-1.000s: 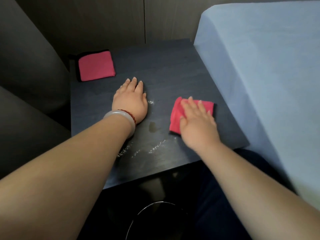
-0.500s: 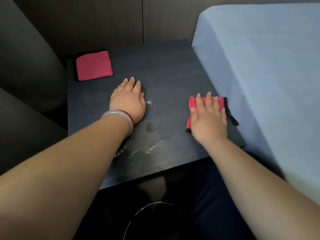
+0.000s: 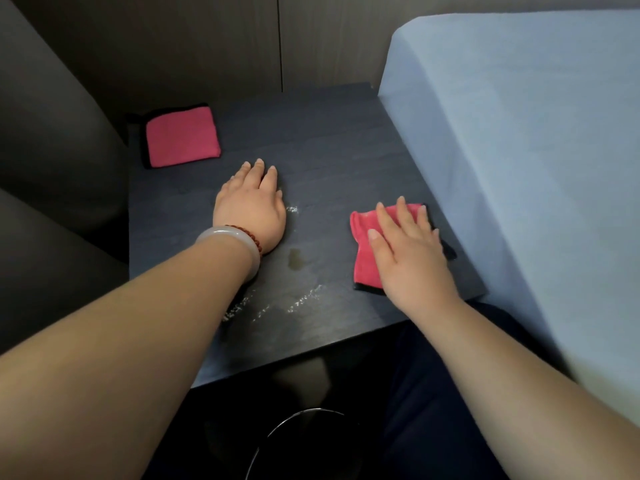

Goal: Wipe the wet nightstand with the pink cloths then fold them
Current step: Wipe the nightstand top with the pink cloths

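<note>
Since half a second ago the right hand (image 3: 412,258) has slid its pink cloth (image 3: 363,251) leftward, off the bed-side edge of the counter (image 3: 329,150) and toward the middle, while the left hand (image 3: 251,209) has stayed put. Seen from the head camera, the right hand's grip is released: its fingers lie straight and spread, pressing the crumpled cloth flat against the surface, and a strip of the cloth's black edging shows past the little finger. The left hand's grip is released too, palm down on bare wood near the centre. Two pink cloths are in view; the second cloth (image 3: 181,136) lies folded square at the far left corner, its black border just at the counter's left edge, well apart from both hands. Wet streaks (image 3: 304,299) glisten along the near part between the two forearms, and a small puddle (image 3: 295,259) sits between the hands. Open dark surface stretches behind both hands up to the back edge at the wall. On the right the counter butts against the blue bed (image 3: 519,133); on the left a dark cushion (image 3: 52,133) stands close by. Two bracelets circle the left wrist, a pale bangle (image 3: 239,244) and a red bead string (image 3: 254,237).
</note>
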`<state>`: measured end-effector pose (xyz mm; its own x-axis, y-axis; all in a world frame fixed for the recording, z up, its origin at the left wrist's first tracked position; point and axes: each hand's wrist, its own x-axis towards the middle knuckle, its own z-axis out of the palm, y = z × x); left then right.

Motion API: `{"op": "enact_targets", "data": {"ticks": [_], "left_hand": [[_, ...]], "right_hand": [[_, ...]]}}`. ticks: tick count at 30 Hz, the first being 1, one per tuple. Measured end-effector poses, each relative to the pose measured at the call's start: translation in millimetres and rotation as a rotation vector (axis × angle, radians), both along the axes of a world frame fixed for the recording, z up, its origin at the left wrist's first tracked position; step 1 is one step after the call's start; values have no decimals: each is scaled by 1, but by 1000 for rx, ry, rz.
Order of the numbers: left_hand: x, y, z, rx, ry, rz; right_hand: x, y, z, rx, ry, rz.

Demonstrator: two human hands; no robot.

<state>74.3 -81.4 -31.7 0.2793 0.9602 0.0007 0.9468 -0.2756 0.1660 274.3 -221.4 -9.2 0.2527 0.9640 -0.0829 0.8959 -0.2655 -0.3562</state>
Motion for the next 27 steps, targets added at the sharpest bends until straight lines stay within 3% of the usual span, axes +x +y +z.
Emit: {"op": "enact_targets", "data": {"ticks": [3,12,17,20,24,27], "left_hand": [[0,1,-1,10,0,0],[1,0,0,4,-2,1],[0,-1,0,14,-6,3],[1,-1,1,10,-4,-1],[1,-1,0,13,-7,3],[1,-1,1,18,-12,3]], "right_hand": [[22,-14,2,242,-19,-35],[15,3,-13,430,-43,42],[25,34,9,568,-42,-75],[27,60,7,489,-87,-100],[14,65,-13,103,-102,93],[16,61,-15,-72,-148,136]]}}
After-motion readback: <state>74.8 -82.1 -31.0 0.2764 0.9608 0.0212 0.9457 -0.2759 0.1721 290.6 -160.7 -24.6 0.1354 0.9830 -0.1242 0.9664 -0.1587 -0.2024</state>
